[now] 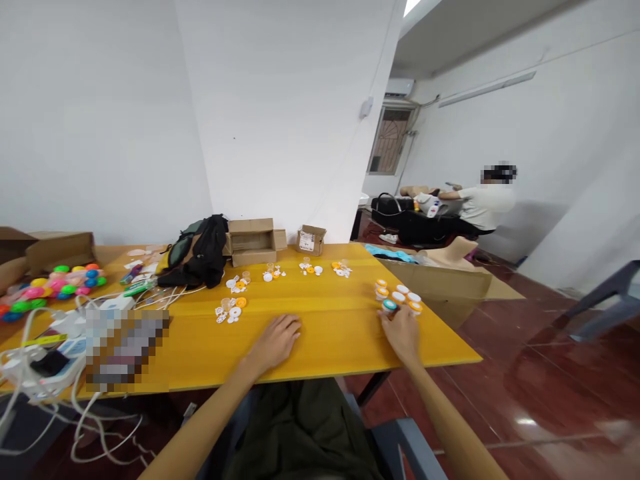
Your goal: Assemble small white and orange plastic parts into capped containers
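Note:
My left hand [276, 340] lies flat on the yellow table [320, 347], fingers stretched out and holding nothing. My right hand [401, 331] reaches to a cluster of small round orange, white and teal pieces [399, 297] near the table's right edge, its fingertips closed around the teal-topped piece [389, 306]. Small groups of white and orange parts [233, 309] lie in a row further back on the table.
Open cardboard boxes [253, 241], a black bag [200, 253] and a heap of bright plastic balls [55, 285] sit at the back and left, with white cables [40, 373] at the left front. A seated person [483, 203] works at the far right.

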The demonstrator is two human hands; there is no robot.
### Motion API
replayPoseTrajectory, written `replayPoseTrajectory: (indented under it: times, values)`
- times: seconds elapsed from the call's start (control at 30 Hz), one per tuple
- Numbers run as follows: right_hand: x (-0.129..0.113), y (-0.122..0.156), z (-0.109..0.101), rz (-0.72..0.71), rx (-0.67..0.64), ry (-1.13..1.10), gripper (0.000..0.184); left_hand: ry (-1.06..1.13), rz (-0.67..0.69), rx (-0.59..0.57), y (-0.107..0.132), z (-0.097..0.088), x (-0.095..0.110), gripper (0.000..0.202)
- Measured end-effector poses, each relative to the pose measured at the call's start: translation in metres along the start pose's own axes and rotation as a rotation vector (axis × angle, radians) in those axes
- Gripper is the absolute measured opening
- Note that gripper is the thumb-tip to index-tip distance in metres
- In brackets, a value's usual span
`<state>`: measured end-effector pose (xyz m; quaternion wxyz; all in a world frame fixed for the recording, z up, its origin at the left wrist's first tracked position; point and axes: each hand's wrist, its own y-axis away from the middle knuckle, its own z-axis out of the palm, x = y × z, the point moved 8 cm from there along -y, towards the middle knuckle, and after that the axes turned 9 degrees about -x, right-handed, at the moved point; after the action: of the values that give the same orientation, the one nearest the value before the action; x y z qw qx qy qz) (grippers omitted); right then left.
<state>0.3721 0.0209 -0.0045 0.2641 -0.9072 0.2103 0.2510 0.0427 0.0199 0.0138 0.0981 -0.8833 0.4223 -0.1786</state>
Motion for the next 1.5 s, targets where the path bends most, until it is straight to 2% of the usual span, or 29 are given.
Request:
replayPoseTrajectory:
  times: [0.13, 0.23, 0.33, 0.4, 0.47, 0.57, 0.63, 0.7, 1.0, 1.23, 1.4, 1.5]
  values:
    - [-0.003, 0.014, 0.001, -0.062, 0.140, -0.008, 0.065, 0.002, -0.044, -0.011, 0.027, -0.007, 0.003, 0.034]
    - [-0.009, 0.033, 0.005, -0.092, 0.150, 0.016, 0.081, -0.080, -0.187, 0.113, 0.044, -0.023, -0.011, 0.044]
    - [-0.025, 0.055, 0.011, -0.201, 0.085, 0.051, 0.082, -0.201, -0.406, 0.286, 0.062, -0.045, -0.037, 0.058]
    - [-0.039, 0.070, 0.017, -0.286, 0.038, 0.066, 0.079, -0.229, -0.542, 0.361, 0.073, -0.059, -0.060, 0.072]
    - [-0.052, 0.083, 0.025, -0.338, -0.003, 0.089, 0.077, -0.216, -0.651, 0.409, 0.083, -0.069, -0.084, 0.084]
    - [-0.074, 0.098, 0.045, -0.434, -0.108, 0.121, 0.071, -0.128, -0.743, 0.415, 0.093, -0.076, -0.117, 0.094]
    - [-0.089, 0.104, 0.060, -0.501, -0.193, 0.136, 0.070, -0.040, -0.743, 0.388, 0.094, -0.074, -0.132, 0.096]
    - [-0.104, 0.108, 0.075, -0.558, -0.279, 0.145, 0.070, 0.038, -0.687, 0.363, 0.091, -0.071, -0.138, 0.093]
    - [-0.161, 0.106, 0.120, -0.670, -0.571, 0.131, 0.069, 0.299, -0.473, 0.245, 0.066, -0.067, -0.139, 0.072]
    - [-0.196, 0.100, 0.133, -0.757, -0.639, 0.084, 0.065, 0.342, -0.412, 0.170, 0.053, -0.067, -0.129, 0.049]
    - [-0.208, 0.097, 0.135, -0.772, -0.680, 0.067, 0.064, 0.349, -0.391, 0.118, 0.035, -0.058, -0.120, 0.031]
    - [-0.213, 0.093, 0.133, -0.791, -0.707, 0.042, 0.061, 0.355, -0.360, 0.101, 0.019, -0.050, -0.114, 0.028]
